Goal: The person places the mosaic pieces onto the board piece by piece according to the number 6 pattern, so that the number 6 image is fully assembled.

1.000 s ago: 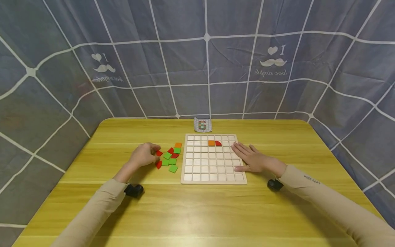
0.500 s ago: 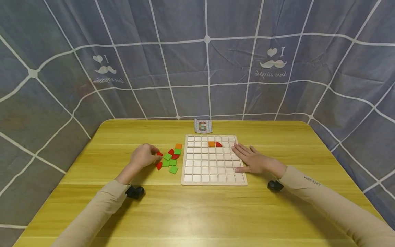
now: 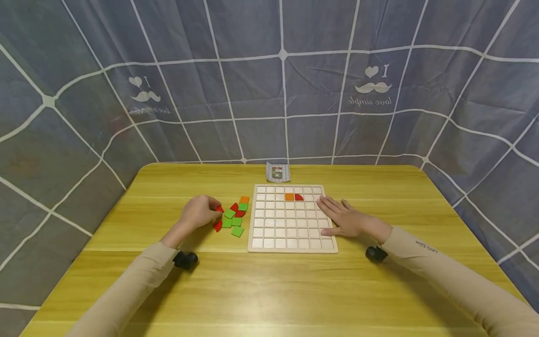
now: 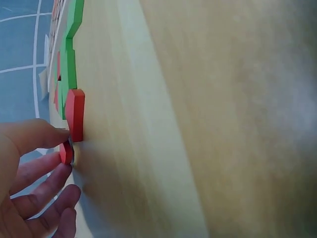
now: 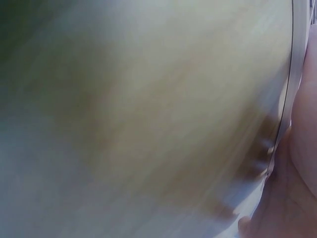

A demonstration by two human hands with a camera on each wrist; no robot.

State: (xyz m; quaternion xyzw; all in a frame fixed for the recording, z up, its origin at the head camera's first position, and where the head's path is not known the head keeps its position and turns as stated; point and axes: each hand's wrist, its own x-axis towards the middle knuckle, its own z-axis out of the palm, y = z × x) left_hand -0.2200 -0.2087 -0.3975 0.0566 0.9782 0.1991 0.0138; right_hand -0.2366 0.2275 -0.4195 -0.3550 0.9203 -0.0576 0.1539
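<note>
My left hand [image 3: 198, 213] pinches a red quarter-round tile [image 4: 66, 153] between thumb and forefinger, at the left side of a small pile. Another red tile [image 4: 76, 115] lies right beside the thumb in the left wrist view. The pile also has several green square tiles [image 3: 237, 231], more red tiles and an orange square [image 3: 244, 200]. To its right lies a wooden grid board [image 3: 269, 219], holding one orange square [image 3: 289, 197] and one red quarter-round [image 3: 299, 197] side by side. With fingers spread straight, my right hand [image 3: 347, 220] rests on the board's right edge.
A small printed card [image 3: 278, 172] with a coloured grid figure lies behind the board. Everything rests on a yellow wood-grain table [image 3: 269, 290]. A grey curtain [image 3: 261, 84] with white lines hangs behind the table's back edge.
The red tile in my left fingers has shifted slightly and shows more between them. The left hand has moved slightly right. My right hand stays on the board edge.
</note>
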